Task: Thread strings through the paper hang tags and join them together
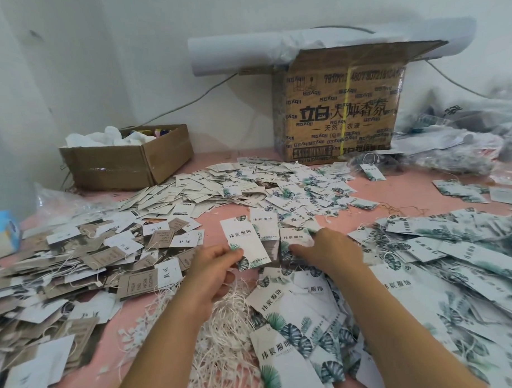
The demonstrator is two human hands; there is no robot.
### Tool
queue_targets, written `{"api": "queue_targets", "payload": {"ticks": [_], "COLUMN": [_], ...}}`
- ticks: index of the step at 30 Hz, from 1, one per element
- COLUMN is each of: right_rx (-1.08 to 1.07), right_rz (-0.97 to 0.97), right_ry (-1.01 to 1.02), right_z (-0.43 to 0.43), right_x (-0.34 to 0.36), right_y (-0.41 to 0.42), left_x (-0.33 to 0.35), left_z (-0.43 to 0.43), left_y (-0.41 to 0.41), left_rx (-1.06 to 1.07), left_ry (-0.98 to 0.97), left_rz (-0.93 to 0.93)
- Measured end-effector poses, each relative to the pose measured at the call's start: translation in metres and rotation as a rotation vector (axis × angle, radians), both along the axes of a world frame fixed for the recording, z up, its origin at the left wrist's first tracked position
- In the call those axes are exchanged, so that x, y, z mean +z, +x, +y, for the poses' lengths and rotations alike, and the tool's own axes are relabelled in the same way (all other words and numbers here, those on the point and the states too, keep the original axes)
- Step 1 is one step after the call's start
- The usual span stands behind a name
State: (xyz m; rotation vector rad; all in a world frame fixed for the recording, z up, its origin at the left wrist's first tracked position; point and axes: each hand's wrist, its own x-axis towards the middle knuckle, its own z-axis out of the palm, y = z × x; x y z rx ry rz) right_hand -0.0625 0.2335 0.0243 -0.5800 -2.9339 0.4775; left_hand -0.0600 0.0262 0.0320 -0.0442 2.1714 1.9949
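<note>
My left hand (215, 270) pinches the lower edge of a long white hang tag (245, 240) printed with green leaves, holding it above the pink table. My right hand (329, 249) lies on a smaller leaf-print tag (294, 237) just right of it, fingers closed on its edge. A tangle of white strings (225, 334) lies under my forearms. Leaf-print tags are heaped at the right (454, 259) and in the middle back (277, 187). Brown and white tags (91, 257) cover the left.
A small open cardboard box (126, 160) with white paper stands back left. A tall printed carton (339, 109) with a paper roll (244, 55) on top stands at the back. Plastic bags (464, 140) pile up back right. A blue box (3, 231) sits at the left edge.
</note>
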Motion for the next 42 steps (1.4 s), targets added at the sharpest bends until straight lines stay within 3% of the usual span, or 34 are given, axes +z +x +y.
{"api": "queue_targets", "payload": {"ticks": [7,12,19,22,25,31,35,38,42], "right_rx": [0.0,-0.012,0.098,0.272,0.442,0.59,0.672,0.666,0.537], "right_rz": [0.027,0.152,0.389,0.328,0.146,0.033,-0.035,-0.015,0.206], "right_ry": [-0.091,-0.152,-0.74,-0.963,-0.919,-0.885,-0.86,-0.83,-0.772], "right_z": [0.002,0.001,0.003,0.0,-0.008,-0.018,-0.018,-0.022,-0.025], "right_x": [0.001,0.005,0.029,0.043,0.049,0.057,0.063,0.068,0.073], "right_y": [-0.004,-0.001,0.002,0.011,0.016,0.023,0.028,0.031,0.03], "left_x": [0.001,0.003,0.008,0.012,0.017,0.028,0.031,0.034,0.037], "left_z": [0.002,0.004,0.003,0.002,0.0,0.001,0.004,0.005,0.001], "left_y": [0.002,0.003,0.006,0.008,0.01,0.015,0.018,0.017,0.018], "left_rx": [-0.049,-0.066,-0.103,-0.158,-0.222,-0.332,-0.223,-0.111,-0.086], "left_ry": [-0.03,-0.02,-0.007,-0.016,0.008,0.002,0.021,0.132,0.133], "left_rz": [0.028,0.027,0.036,0.077,0.138,0.214,0.258,0.328,0.386]}}
